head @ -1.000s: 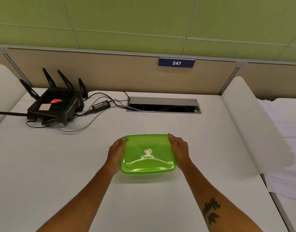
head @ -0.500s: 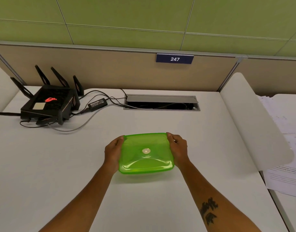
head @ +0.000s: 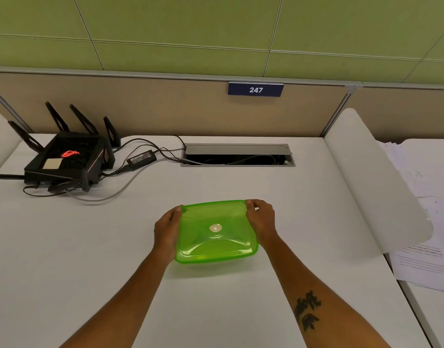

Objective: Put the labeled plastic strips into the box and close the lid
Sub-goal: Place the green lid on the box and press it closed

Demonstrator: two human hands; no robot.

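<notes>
A translucent green plastic box (head: pixel 215 242) stands in the middle of the white desk with its green lid on top. A small pale round knob (head: pixel 215 228) sits at the lid's centre. My left hand (head: pixel 167 231) grips the box's left side, fingers curled over the far left corner. My right hand (head: pixel 261 217) grips the right side, fingers over the far right corner. No labeled plastic strips are visible; the box's inside cannot be made out through the lid.
A black router (head: pixel 65 156) with antennas and cables stands at the back left. A power adapter (head: pixel 141 160) lies beside it. An open cable hatch (head: pixel 238 156) is behind the box. A white divider (head: pixel 374 184) and papers (head: pixel 426 222) are on the right.
Both hands have stayed on the box's sides. My fingers have curled a little further over the lid's far corners. The camera view shifted slightly.
</notes>
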